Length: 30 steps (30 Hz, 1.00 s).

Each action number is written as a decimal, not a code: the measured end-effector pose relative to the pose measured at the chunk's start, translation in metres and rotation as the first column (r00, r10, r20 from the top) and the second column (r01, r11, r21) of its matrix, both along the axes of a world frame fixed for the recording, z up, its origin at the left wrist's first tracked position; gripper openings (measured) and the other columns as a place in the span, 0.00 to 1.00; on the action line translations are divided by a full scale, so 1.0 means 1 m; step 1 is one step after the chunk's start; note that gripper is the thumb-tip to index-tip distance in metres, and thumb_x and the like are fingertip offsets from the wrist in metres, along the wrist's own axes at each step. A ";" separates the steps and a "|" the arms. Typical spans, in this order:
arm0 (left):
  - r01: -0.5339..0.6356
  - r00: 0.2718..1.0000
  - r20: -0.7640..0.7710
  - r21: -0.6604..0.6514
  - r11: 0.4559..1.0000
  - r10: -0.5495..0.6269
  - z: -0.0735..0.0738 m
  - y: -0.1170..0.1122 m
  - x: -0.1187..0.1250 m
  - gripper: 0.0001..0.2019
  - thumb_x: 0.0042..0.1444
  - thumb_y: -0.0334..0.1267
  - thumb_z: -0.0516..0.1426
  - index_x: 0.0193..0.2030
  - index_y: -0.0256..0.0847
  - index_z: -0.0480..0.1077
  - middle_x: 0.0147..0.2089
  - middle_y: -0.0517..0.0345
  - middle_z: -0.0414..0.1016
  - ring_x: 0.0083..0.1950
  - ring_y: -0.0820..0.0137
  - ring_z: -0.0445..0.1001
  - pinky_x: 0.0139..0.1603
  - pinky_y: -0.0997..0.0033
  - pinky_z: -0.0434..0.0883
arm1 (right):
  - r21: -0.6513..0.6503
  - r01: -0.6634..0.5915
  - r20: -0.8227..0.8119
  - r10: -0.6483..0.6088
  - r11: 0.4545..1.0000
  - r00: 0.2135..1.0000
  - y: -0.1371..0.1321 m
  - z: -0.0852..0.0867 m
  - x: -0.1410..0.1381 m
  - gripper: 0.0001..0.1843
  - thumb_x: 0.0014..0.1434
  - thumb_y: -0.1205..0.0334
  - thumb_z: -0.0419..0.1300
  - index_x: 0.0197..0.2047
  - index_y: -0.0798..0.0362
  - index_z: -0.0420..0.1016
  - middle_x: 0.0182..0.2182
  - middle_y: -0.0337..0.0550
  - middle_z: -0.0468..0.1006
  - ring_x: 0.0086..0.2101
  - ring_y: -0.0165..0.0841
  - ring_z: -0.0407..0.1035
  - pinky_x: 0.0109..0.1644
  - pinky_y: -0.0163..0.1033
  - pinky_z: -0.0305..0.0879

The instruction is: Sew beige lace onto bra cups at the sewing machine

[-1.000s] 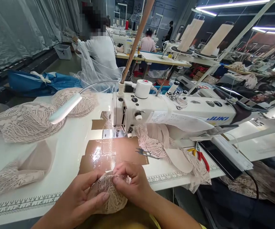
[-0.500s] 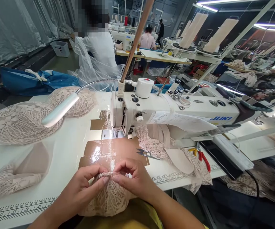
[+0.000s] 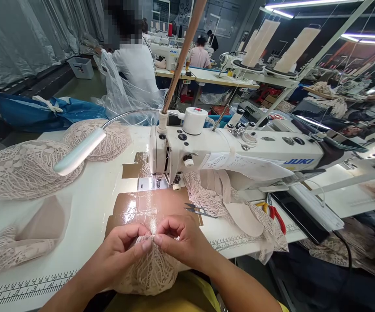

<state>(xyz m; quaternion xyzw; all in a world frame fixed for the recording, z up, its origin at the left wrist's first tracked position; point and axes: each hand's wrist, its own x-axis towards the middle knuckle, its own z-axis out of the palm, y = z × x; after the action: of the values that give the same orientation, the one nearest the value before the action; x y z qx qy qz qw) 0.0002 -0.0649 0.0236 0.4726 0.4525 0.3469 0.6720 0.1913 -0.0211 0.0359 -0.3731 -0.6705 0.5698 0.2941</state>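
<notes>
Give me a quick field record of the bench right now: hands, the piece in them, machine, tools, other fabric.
left hand: pinching the lace piece's top edge
right hand: pinching the same edge, fingertips meeting the left's
lace piece: beige, bunched, at the table's near edge
sewing machine: white, behind the hands, nothing under its needle
thread snips: on the table, right of the brown patch
red-handled pliers: further right
lace pile: far left
</notes>
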 end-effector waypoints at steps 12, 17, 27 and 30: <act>-0.640 0.751 0.072 -0.163 0.751 0.656 0.019 0.013 -0.056 0.10 0.48 0.36 0.64 0.36 0.38 0.70 0.26 0.66 0.72 0.27 0.74 0.71 0.27 0.79 0.69 | -0.095 0.179 -0.067 -0.186 0.979 0.980 0.023 -0.011 0.021 0.08 0.54 0.59 0.62 0.36 0.53 0.74 0.32 0.41 0.76 0.33 0.31 0.69 0.39 0.36 0.66; -0.491 0.535 -0.402 0.567 0.661 0.743 0.020 0.038 -0.065 0.06 0.54 0.39 0.59 0.33 0.38 0.71 0.26 0.69 0.68 0.30 0.75 0.69 0.29 0.81 0.66 | 0.061 0.186 0.103 -0.191 0.981 0.976 0.034 0.000 0.028 0.06 0.57 0.61 0.57 0.36 0.53 0.75 0.32 0.40 0.76 0.32 0.30 0.68 0.36 0.35 0.64; 0.530 0.153 -0.883 0.452 0.717 0.443 -0.025 0.072 0.051 0.13 0.60 0.33 0.51 0.27 0.34 0.72 0.27 0.45 0.74 0.34 0.56 0.71 0.32 0.60 0.67 | 0.335 -0.136 0.559 -0.081 0.932 0.825 0.066 -0.010 -0.001 0.16 0.62 0.70 0.49 0.42 0.52 0.78 0.38 0.42 0.79 0.38 0.32 0.70 0.39 0.34 0.61; 0.548 0.180 -0.897 0.432 0.716 0.404 -0.016 0.062 0.042 0.13 0.62 0.34 0.49 0.30 0.35 0.72 0.30 0.47 0.74 0.35 0.58 0.71 0.33 0.60 0.68 | 0.428 -0.275 0.637 -0.071 0.861 0.768 0.064 -0.026 -0.002 0.14 0.61 0.70 0.51 0.42 0.51 0.77 0.38 0.42 0.77 0.36 0.32 0.68 0.37 0.33 0.59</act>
<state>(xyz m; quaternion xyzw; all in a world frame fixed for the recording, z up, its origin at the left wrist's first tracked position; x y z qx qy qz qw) 0.0420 -0.0025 0.0078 0.8136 0.5778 0.0642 0.0049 0.1895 0.0430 0.0094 -0.4152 -0.8730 0.2337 0.1047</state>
